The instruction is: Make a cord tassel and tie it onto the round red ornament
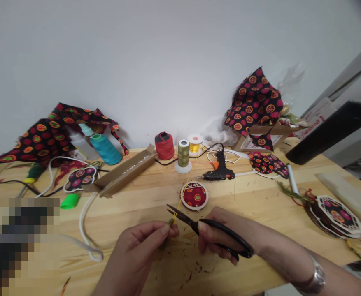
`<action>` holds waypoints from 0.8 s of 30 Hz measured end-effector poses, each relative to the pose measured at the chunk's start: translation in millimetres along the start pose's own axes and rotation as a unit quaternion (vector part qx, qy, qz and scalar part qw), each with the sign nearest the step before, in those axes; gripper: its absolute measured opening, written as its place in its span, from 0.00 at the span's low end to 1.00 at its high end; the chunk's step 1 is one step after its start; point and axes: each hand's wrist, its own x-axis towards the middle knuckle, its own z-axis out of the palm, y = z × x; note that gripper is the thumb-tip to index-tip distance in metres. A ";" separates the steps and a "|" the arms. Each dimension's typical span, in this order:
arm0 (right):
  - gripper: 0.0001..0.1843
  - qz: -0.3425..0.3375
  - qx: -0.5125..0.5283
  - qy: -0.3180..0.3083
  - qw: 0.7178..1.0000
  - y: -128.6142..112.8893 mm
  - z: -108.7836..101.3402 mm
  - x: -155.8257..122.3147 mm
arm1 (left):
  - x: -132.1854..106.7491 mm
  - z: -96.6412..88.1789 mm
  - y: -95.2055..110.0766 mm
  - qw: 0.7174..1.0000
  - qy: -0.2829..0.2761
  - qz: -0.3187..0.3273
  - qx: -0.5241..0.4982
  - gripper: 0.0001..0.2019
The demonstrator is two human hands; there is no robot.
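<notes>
My left hand [147,246] pinches a small green tuft [171,222] and the end of a yellow thread [180,200] between thumb and fingers. The thread runs up past a round pendant [195,196] with red patterned fabric toward a yellow spool [194,144]. In my right hand [222,234] are black-handled scissors [226,234]. Their blades are slightly apart, with the yellow thread at the blades just above my left fingertips. Whether the thread is cut I cannot tell. My left fingers hide most of the tuft.
Behind my hands lie a black glue gun [219,170], a green thread spool [183,153], a red spool [164,146] and a long cardboard box [124,172]. A teal thread cone [106,149] leans at left. Stacked octagonal pendants [334,216] lie at right. White cords cross the left side.
</notes>
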 end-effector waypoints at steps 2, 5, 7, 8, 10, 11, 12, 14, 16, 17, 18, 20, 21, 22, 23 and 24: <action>0.39 0.006 0.006 0.004 1.000 2.7 0.3 1.5 | -0.2 0.8 0.0 1.000 -0.003 -0.001 0.003 0.09; 0.39 0.004 0.010 0.012 1.000 6.8 0.9 3.0 | -0.4 1.6 0.8 1.000 0.003 -0.001 0.012 0.09; 0.38 0.005 0.007 0.015 1.000 8.7 0.6 3.3 | -0.3 1.8 1.1 1.000 0.005 0.000 0.014 0.09; 0.38 0.006 0.004 0.014 1.000 9.3 0.2 3.3 | -0.2 1.7 1.0 1.000 0.002 -0.001 0.013 0.09; 0.38 0.012 -0.003 0.011 1.000 10.6 -0.7 3.4 | -0.1 1.2 0.3 1.000 -0.007 -0.001 0.013 0.09; 0.37 0.015 -0.004 0.011 1.000 11.3 -1.0 3.6 | 0.0 0.9 -0.3 1.000 -0.008 -0.001 0.013 0.09; 0.37 0.018 -0.003 0.011 1.000 12.1 -1.2 3.9 | 0.0 0.5 -0.8 1.000 -0.007 -0.001 0.014 0.09; 0.36 0.020 0.004 0.016 1.000 13.7 -1.3 4.5 | 0.1 -0.1 -1.5 1.000 -0.002 -0.001 0.012 0.08; 0.35 0.017 0.013 0.018 1.000 14.1 -1.1 4.6 | 0.3 -0.3 -1.7 1.000 -0.002 -0.003 0.007 0.08; 0.35 0.017 0.015 0.018 1.000 13.7 -1.1 4.3 | 0.3 -0.2 -1.5 1.000 -0.005 -0.005 0.004 0.08; 0.34 0.017 0.016 0.019 1.000 12.8 -1.1 3.7 | 0.2 0.0 -1.4 1.000 -0.008 -0.006 0.003 0.08; 0.32 0.025 0.012 0.024 0.999 10.4 -1.3 2.0 | -0.1 0.7 -1.2 1.000 -0.009 -0.006 0.003 0.08; 0.31 0.031 0.006 0.028 0.999 9.5 -1.3 1.2 | -0.4 1.1 -1.4 1.000 -0.008 -0.005 0.004 0.08; 0.31 0.035 -0.002 0.034 0.999 8.9 -1.2 0.8 | -0.7 1.5 -1.6 1.000 -0.006 -0.005 0.004 0.08; 0.30 0.035 -0.007 0.038 0.999 8.9 -1.0 0.6 | -1.0 1.9 -2.0 1.000 -0.005 -0.004 0.004 0.08; 0.29 0.034 -0.011 0.040 0.999 9.2 -0.5 0.8 | -1.4 2.1 -2.5 1.000 -0.005 -0.004 0.004 0.08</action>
